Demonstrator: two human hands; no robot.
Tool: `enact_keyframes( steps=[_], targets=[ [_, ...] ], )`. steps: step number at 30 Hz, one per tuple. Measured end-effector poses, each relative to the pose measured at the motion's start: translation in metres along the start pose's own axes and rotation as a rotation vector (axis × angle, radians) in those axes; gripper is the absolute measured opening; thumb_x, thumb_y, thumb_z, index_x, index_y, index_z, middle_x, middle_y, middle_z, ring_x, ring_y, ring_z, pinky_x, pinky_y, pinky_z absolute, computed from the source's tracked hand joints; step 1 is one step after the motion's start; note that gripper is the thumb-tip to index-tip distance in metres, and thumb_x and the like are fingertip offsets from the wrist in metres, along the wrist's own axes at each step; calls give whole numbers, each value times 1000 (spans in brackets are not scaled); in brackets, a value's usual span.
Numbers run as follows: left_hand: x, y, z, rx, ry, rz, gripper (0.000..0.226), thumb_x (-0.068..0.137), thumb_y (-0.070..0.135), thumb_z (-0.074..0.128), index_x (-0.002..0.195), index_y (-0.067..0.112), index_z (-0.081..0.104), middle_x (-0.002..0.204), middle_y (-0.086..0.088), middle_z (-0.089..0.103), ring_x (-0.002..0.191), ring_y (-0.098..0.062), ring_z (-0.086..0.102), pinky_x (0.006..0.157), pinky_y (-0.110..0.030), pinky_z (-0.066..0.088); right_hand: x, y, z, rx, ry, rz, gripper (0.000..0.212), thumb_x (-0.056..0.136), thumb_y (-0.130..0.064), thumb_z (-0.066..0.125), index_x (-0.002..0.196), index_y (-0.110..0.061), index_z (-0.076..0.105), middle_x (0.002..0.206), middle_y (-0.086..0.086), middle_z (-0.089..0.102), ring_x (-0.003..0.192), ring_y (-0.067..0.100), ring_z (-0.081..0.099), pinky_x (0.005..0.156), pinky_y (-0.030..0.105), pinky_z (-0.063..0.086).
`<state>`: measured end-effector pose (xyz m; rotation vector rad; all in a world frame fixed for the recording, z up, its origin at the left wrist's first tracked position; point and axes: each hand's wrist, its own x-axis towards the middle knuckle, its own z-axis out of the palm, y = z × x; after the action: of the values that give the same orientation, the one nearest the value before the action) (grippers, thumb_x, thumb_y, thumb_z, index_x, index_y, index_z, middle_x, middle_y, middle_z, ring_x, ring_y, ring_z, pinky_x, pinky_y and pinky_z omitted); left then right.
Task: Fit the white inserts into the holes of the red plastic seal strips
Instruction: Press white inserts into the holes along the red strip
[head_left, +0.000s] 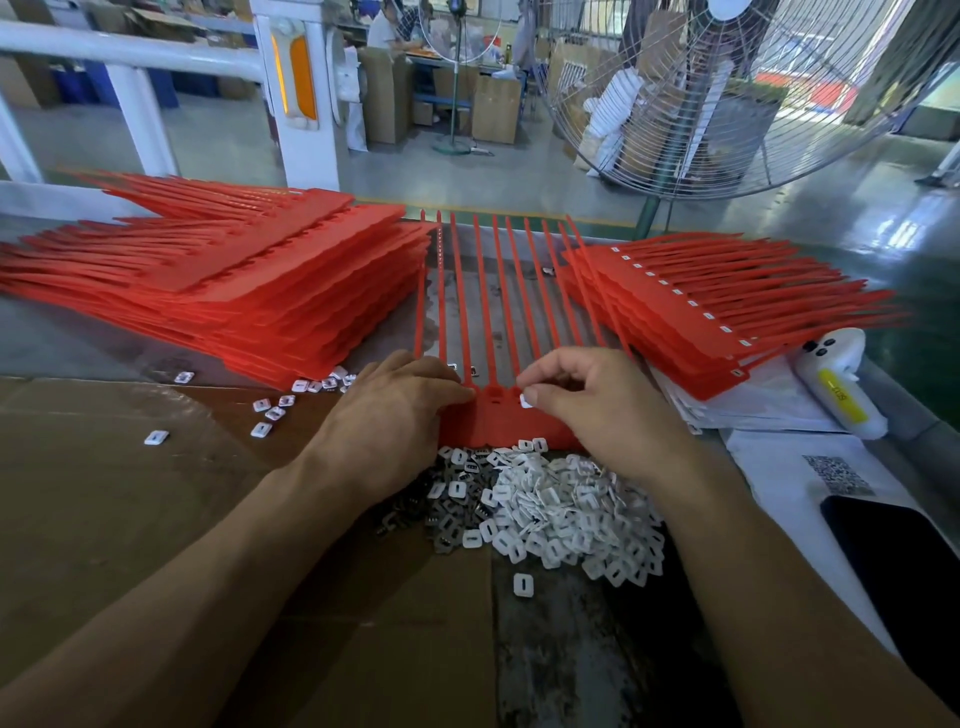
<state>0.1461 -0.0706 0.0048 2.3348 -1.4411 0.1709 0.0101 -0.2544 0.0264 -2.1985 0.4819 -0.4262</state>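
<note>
Nearest the camera, a flat sheet of brown corrugated cardboard (130, 519) covers the worn, mottled surface (561, 665), and on it sits a loose heap of small white plastic inserts (566, 514), each a rounded square with a slot through its middle; darker grey pieces are mixed into the heap's left side, and a few strays (262, 428) lie scattered to the left. Just beyond the heap lies a flat sheet of joined red plastic seal strips (498, 421), its broad tag end toward the person and its thin, ribbed tails (488, 291) fanning away. The left hand (387, 410) rests on the sheet's left part, fingers bent down onto the plastic. The right hand (592, 400) has its fingers curled, thumb and forefinger pinching one white insert (525, 400) at the row of holes; whether it is already seated is hard to tell. A dark, glossy phone (893, 566) lies on white paper at the right. Farther back, tall stacks of smooth red strip sheets (249, 291) stand on the left, and another stack (691, 306) with white inserts along its edge on the right. Beyond, a wire-caged fan (727, 93) stands on the shiny floor.
</note>
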Motion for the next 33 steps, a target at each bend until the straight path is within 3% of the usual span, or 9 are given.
enact_keyframes(
  steps=[12,16,21,25,29,33],
  targets=[
    [-1,-3,0,-43,10,3,41,101,17,46,133,35,65,137,15,58,126,-13,45,106,-38,37,20,0,25,-131,-6,36,15,99,-22,69,92,-35,74,99,-18,71,91,-3,65,73,16,47],
    [-2,-4,2,-44,10,3,41,101,19,46,134,35,65,137,15,58,124,-13,45,105,-39,38,18,0,25,-202,29,10,11,98,-22,69,97,-31,76,95,-18,72,84,-4,66,66,9,44],
    [-2,-5,3,-47,8,0,41,101,19,46,134,35,64,137,15,58,123,-12,44,104,-37,37,15,-2,22,-294,-30,-95,11,93,-22,75,103,-27,78,98,-20,69,93,-4,63,77,9,44],
    [-2,-4,3,-42,8,-4,38,101,21,49,134,35,64,137,16,58,124,-13,44,106,-39,37,15,-4,26,-368,-10,-155,11,93,-20,76,103,-23,79,88,-22,59,89,-1,62,81,16,49],
    [-3,-3,2,-38,1,-7,37,103,24,49,134,35,64,136,17,57,123,-12,45,105,-38,37,15,-4,27,-430,-7,-212,10,94,-24,75,103,-21,77,96,-14,64,91,6,64,84,30,56],
    [-4,-1,-1,-28,0,-5,37,103,25,48,134,36,63,137,16,57,125,-13,45,105,-38,37,16,-3,27,-497,-37,-248,9,95,-26,71,102,-22,73,99,-12,62,92,7,61,82,29,54]
  ],
)
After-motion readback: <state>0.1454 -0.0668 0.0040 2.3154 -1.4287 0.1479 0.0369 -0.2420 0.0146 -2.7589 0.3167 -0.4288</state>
